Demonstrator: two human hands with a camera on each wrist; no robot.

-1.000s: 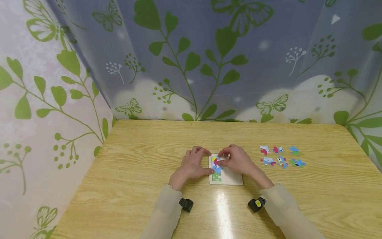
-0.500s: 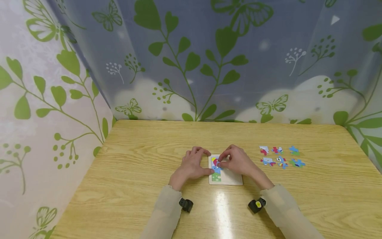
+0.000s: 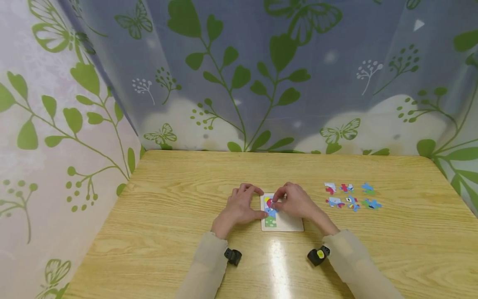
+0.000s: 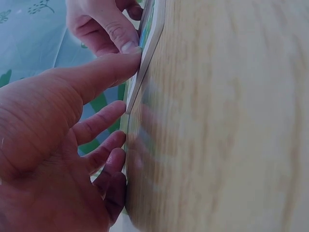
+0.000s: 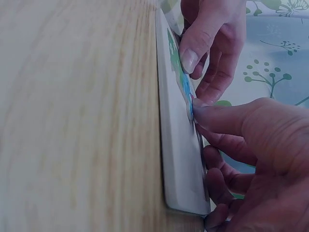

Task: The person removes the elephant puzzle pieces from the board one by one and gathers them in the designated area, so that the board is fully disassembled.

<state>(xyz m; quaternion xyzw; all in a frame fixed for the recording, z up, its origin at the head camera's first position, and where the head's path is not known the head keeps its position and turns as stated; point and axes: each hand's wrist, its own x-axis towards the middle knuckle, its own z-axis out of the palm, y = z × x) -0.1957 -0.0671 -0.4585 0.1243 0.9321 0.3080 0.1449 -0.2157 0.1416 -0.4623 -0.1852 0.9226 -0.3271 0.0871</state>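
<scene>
A square white puzzle board lies flat on the table, with joined pieces in green, blue, yellow and red along its left side. My left hand rests at its left edge, the thumb reaching over the rim and the index fingertip at the far left corner. Those fingers look fairly straight in the left wrist view. My right hand pinches a puzzle piece between thumb and index finger over the upper left part of the board. Most of that piece is hidden by the fingertips.
Several loose puzzle pieces lie in two rows right of the board on the wooden table. A patterned curtain hangs behind the table's far edge, and another stands on the left.
My right hand and wrist have shifted very slightly, with the fingers still at the same spot on the board. My left hand and the loose pieces have stayed put.
</scene>
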